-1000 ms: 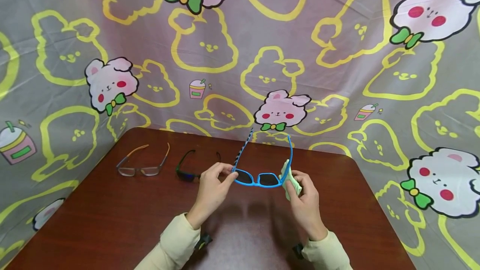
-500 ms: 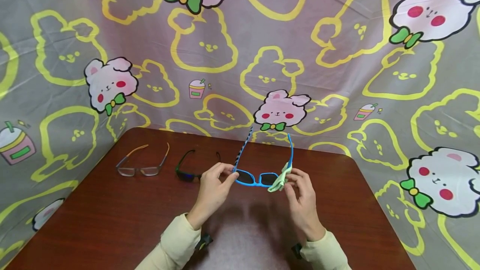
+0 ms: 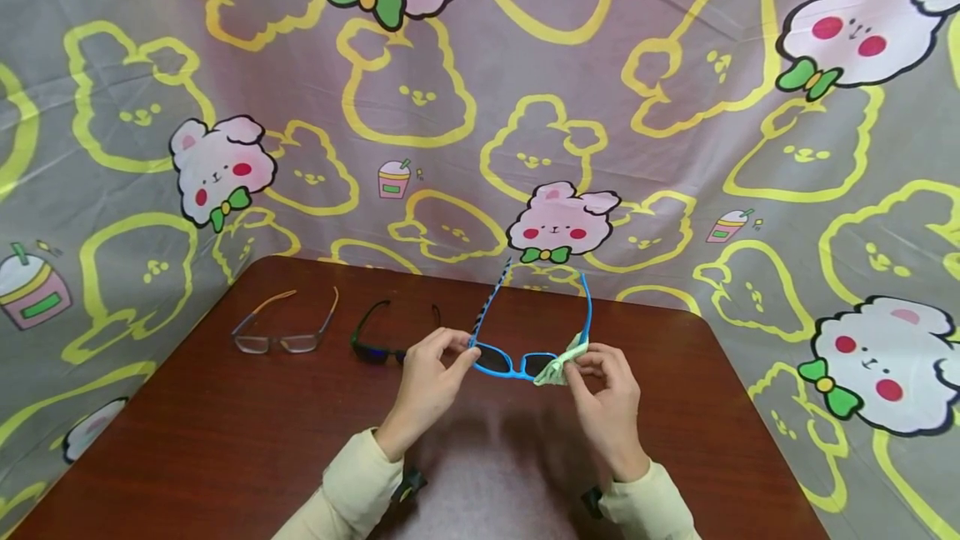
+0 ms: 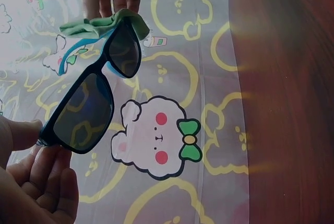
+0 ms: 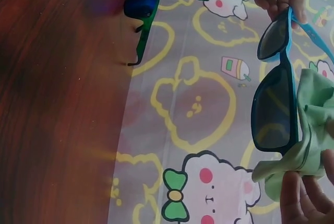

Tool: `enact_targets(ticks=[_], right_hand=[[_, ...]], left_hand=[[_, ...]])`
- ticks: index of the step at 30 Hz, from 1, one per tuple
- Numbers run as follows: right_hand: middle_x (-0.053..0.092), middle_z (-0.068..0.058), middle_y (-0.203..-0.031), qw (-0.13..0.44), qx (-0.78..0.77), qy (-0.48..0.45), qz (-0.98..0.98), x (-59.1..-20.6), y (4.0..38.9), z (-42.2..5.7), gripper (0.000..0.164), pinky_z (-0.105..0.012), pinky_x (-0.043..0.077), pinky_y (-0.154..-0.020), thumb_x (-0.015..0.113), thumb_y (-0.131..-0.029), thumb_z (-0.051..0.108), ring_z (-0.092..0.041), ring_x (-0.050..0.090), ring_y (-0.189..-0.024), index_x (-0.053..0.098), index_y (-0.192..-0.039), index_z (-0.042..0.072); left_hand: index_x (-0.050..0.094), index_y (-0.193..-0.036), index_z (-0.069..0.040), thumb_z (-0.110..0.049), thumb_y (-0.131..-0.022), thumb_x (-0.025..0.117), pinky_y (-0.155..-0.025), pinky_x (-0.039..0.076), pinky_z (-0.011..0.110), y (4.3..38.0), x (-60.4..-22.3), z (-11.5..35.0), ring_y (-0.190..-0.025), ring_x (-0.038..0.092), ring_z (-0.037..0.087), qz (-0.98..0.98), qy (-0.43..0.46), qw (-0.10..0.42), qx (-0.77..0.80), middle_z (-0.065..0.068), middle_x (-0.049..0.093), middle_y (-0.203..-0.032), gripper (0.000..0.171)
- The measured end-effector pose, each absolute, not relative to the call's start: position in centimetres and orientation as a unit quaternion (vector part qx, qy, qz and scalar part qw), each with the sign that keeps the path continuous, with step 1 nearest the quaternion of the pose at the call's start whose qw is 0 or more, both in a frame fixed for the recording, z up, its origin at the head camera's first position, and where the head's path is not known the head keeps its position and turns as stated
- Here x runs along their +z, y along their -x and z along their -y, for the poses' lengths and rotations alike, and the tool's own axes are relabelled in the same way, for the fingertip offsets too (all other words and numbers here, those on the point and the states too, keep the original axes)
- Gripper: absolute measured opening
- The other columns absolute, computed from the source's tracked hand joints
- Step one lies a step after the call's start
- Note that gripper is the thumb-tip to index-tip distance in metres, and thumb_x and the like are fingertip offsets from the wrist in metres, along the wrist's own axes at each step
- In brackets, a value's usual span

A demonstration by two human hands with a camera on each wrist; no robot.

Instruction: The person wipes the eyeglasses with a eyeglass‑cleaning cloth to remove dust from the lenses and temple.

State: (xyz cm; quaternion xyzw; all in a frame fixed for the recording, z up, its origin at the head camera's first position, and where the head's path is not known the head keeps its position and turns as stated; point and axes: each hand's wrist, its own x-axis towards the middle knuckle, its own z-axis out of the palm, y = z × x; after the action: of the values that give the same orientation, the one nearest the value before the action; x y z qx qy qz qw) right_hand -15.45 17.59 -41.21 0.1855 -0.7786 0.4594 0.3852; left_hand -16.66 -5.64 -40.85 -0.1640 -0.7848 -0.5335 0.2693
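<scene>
A pair of blue-framed sunglasses (image 3: 516, 372) with dark lenses is held up over the table, its arms unfolded and pointing away. My left hand (image 3: 431, 377) pinches the frame's left corner between thumb and fingers, which the left wrist view shows at the hinge. With my right hand (image 3: 609, 407) I pinch a light green cloth (image 3: 561, 363) around the right end of the frame. In the right wrist view the cloth (image 5: 313, 125) is bunched behind the near lens (image 5: 275, 112) and wraps the corner. Part of the right lens lies behind the cloth in the head view.
Clear-lens glasses (image 3: 277, 343) with orange-tipped arms stand unfolded at the table's left. Beside them, dark sunglasses (image 3: 371, 352) are partly hidden behind my left hand. A patterned cloth backdrop (image 3: 420, 107) rises behind the brown table (image 3: 225, 440) and along its sides.
The green cloth has come from beside the right hinge to wrap over the right corner and part of the right lens. The sunglasses have shifted slightly right; the left hand keeps its hold.
</scene>
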Motion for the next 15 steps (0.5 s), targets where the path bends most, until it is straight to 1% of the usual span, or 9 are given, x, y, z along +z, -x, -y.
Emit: enact_targets(ticks=[3, 6, 9, 11, 15], right_hand=[[0.060, -0.009, -0.095, 0.375, 0.464, -0.150, 0.789, -42.11, 15.96, -17.89, 0.026, -0.021, 0.050, -0.068, 0.080, -0.068, -0.008, -0.017, 0.058, -0.077, 0.061, -0.084, 0.000], [0.059, -0.002, -0.090, 0.351, 0.464, -0.097, 0.807, -42.28, 15.99, -17.82, 0.033, -0.020, 0.049, -0.064, 0.084, -0.066, 0.002, -0.015, 0.061, -0.072, 0.057, -0.085, 0.004], [0.060, -0.001, -0.082, 0.327, 0.471, -0.048, 0.818, -42.14, 15.94, -17.66, 0.040, -0.020, 0.049, -0.061, 0.086, -0.066, 0.007, -0.017, 0.062, -0.068, 0.052, -0.087, 0.005], [0.061, -0.002, -0.080, 0.317, 0.473, -0.026, 0.822, -42.07, 15.94, -17.59, 0.042, -0.019, 0.048, -0.060, 0.086, -0.066, 0.009, -0.018, 0.061, -0.066, 0.051, -0.089, 0.005], [0.063, -0.002, -0.081, 0.298, 0.471, -0.004, 0.830, -42.06, 15.96, -17.64, 0.041, -0.018, 0.046, -0.057, 0.085, -0.068, 0.013, -0.014, 0.058, -0.063, 0.054, -0.094, 0.006]], left_hand=[[0.069, -0.090, -0.009, -0.016, -0.084, 0.074, -0.056, 0.044, 0.027, 16.65, -40.85, 5.58, -0.073, 0.057, 0.007, 0.783, 0.165, 0.271, -0.534, -0.010, 0.060, -0.079, 0.010], [0.069, -0.090, -0.007, -0.015, -0.084, 0.074, -0.057, 0.044, 0.027, 16.60, -40.80, 5.50, -0.074, 0.057, 0.007, 0.782, 0.166, 0.272, -0.536, -0.009, 0.060, -0.079, 0.012], [0.069, -0.091, -0.007, -0.014, -0.084, 0.073, -0.056, 0.043, 0.024, 16.53, -40.70, 5.43, -0.074, 0.057, 0.007, 0.782, 0.168, 0.270, -0.535, -0.010, 0.061, -0.080, 0.011], [0.069, -0.090, -0.008, -0.013, -0.083, 0.073, -0.055, 0.043, 0.024, 16.50, -40.65, 5.39, -0.075, 0.057, 0.007, 0.782, 0.170, 0.270, -0.535, -0.010, 0.061, -0.080, 0.010], [0.069, -0.090, -0.010, -0.013, -0.083, 0.074, -0.055, 0.043, 0.023, 16.51, -40.67, 5.36, -0.075, 0.057, 0.006, 0.784, 0.169, 0.270, -0.533, -0.011, 0.060, -0.080, 0.009]])
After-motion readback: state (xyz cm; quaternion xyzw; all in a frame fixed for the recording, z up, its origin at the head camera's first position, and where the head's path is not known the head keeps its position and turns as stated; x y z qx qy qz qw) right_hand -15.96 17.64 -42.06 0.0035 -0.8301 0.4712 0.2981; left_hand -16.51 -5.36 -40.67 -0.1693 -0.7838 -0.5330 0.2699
